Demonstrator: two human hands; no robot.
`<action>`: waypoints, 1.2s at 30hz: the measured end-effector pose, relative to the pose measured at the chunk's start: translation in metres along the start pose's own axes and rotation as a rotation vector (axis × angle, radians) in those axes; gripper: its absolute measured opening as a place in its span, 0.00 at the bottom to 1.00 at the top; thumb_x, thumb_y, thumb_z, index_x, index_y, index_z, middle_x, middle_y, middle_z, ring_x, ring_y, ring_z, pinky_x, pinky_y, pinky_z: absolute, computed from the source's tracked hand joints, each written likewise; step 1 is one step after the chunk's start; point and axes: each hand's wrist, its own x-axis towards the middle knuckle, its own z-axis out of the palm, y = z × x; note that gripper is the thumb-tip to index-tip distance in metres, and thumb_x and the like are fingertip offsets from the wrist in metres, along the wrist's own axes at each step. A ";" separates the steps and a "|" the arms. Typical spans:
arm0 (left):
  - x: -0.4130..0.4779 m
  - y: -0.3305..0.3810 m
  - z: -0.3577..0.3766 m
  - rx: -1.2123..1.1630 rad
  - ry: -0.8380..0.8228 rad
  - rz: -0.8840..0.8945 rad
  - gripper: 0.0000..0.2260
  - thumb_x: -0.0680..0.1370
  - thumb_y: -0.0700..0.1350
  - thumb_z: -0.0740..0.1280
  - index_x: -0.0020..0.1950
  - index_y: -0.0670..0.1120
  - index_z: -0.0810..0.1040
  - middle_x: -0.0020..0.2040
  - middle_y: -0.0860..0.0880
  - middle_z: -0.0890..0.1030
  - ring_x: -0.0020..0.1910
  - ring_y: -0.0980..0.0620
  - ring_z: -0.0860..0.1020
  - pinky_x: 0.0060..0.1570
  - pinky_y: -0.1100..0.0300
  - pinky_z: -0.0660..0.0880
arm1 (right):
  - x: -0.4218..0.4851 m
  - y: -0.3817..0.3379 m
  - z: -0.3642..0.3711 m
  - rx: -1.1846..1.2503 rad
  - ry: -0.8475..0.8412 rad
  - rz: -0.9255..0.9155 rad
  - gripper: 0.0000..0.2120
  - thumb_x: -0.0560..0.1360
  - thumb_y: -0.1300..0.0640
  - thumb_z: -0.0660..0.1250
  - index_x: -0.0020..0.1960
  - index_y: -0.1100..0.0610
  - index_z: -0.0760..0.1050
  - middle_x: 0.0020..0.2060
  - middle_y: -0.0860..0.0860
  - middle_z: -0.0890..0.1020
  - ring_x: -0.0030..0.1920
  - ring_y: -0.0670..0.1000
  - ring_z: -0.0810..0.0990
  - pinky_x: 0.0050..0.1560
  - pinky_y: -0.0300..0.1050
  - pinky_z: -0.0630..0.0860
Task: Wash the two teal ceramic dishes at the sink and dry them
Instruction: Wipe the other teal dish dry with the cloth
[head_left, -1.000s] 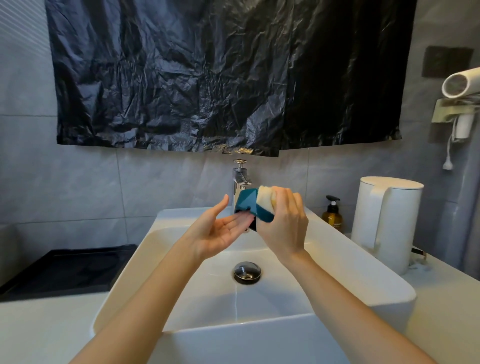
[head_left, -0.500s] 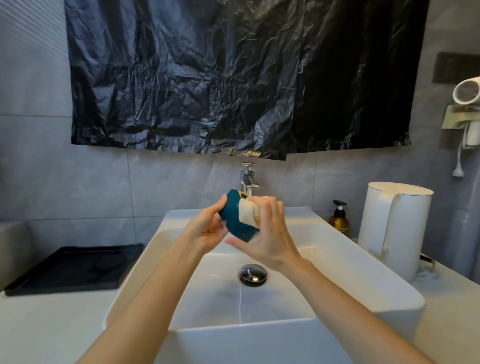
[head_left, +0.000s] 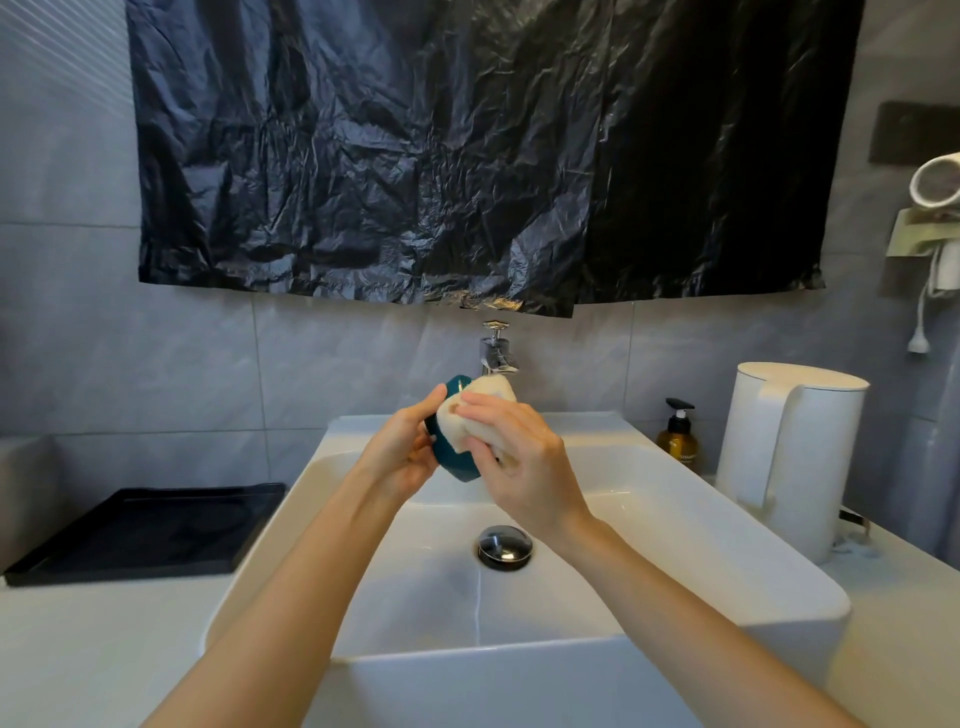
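Nearest us, our two bare forearms reach out over the white sink (head_left: 571, 654), which sits in a pale desk (head_left: 78, 649). The basin's chrome drain stopper (head_left: 505, 546) lies under our right wrist.

Just past the stopper, toward twelve o'clock, our hands meet above the basin. Our left hand (head_left: 402, 457) holds a teal dish (head_left: 457, 465) in the air, well clear of the basin floor. Its fingers (head_left: 436, 397) are curled round the dish's nine o'clock side, with the thumb lying over the upper edge. Our right hand (head_left: 524, 467) grips a cream sponge (head_left: 491, 387) and presses it against the three o'clock side of the dish. The right fingers (head_left: 488, 405) are bent over the sponge's top. We can see only one teal dish.

Directly behind the dish, the chrome faucet (head_left: 496, 353) stands at the basin's back edge. We cannot tell whether water is running.

At three o'clock from the basin, an amber pump bottle (head_left: 678, 441) stands near the wall, just beside a tall white jug (head_left: 789, 457). At nine o'clock, a black tray (head_left: 150, 530) rests on the desk.

Farthest away, a crinkled black plastic sheet (head_left: 467, 156) covers the grey tiled wall above the faucet. A white hair dryer (head_left: 935, 182) hangs at two o'clock.
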 end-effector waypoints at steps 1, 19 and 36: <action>0.000 0.001 0.000 -0.008 -0.005 0.004 0.14 0.77 0.50 0.66 0.56 0.40 0.77 0.47 0.43 0.79 0.48 0.49 0.78 0.45 0.58 0.77 | 0.000 0.000 0.001 -0.007 -0.008 -0.030 0.14 0.76 0.62 0.65 0.61 0.59 0.78 0.61 0.51 0.79 0.63 0.47 0.75 0.65 0.42 0.71; -0.008 -0.003 0.006 0.329 -0.119 0.089 0.09 0.79 0.49 0.64 0.52 0.45 0.78 0.48 0.46 0.80 0.49 0.50 0.76 0.51 0.60 0.74 | 0.011 0.011 -0.006 -0.087 0.051 0.177 0.12 0.79 0.62 0.62 0.61 0.56 0.77 0.55 0.50 0.80 0.56 0.49 0.74 0.55 0.41 0.74; -0.015 0.001 0.007 0.343 -0.170 0.066 0.10 0.79 0.49 0.62 0.53 0.45 0.78 0.46 0.47 0.80 0.47 0.52 0.77 0.47 0.63 0.75 | 0.008 0.025 -0.016 -0.028 0.012 0.297 0.13 0.81 0.61 0.59 0.62 0.53 0.75 0.55 0.47 0.78 0.55 0.45 0.74 0.52 0.33 0.73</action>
